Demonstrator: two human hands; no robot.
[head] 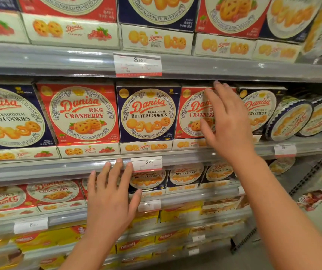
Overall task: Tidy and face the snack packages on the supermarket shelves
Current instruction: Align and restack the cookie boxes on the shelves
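Up on the middle shelf (pixel 175 155), the right hand (pixel 228 121) lies flat against the front of a red cranberry cookie box (pixel 192 114), its grip spread apart with straight fingers, the fingertips reaching the box's top edge. Just left of that grip stands a blue butter cookie box (pixel 147 114), then another red cranberry box (pixel 80 114), and further left a second blue box (pixel 10 117). Right of the grip a blue box (pixel 259 110) stands partly hidden by the hand, and beyond it two round tins (pixel 290 121) lean on edge. Lower down, the left hand (pixel 111 193) is also apart, fingers straight, their tips touching the front rail of the same shelf just beside a price tag (pixel 147 163). Behind that grip sit more red and blue boxes (pixel 185 175) on the shelf below.
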